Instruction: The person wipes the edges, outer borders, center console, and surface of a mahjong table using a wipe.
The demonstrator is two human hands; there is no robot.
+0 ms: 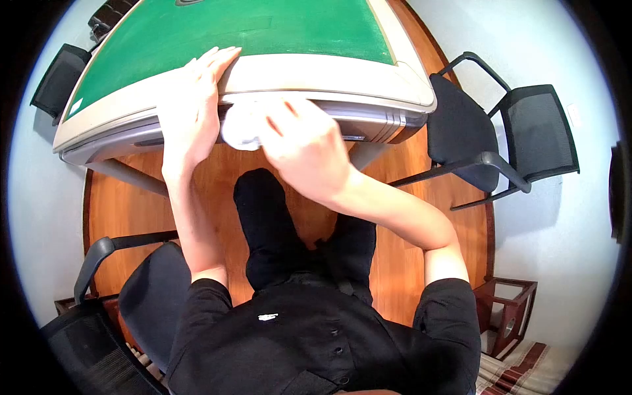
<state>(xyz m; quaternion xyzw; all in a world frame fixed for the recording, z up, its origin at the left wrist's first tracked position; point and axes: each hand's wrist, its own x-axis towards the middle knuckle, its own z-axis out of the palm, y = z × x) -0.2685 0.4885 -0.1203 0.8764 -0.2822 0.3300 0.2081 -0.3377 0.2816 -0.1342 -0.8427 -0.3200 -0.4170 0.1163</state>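
A table with a green top [296, 29] and a pale rim [342, 76] stands in front of me. My left hand [197, 105] lies on the rim at its near edge, fingers stretched out over it, holding nothing. Beside it, just to the right, my right hand [299, 141] presses a white cloth [242, 125] against the table's grey side, below the rim. The fingers of that hand are bent round the cloth and slightly blurred. Part of the cloth is hidden behind them.
A black chair [543, 131] stands right of the table, another [155, 303] at the lower left, and a third [60, 79] at the far left. A brown wooden stand [510, 316] is at the lower right. Wooden floor [428, 197] shows around my legs.
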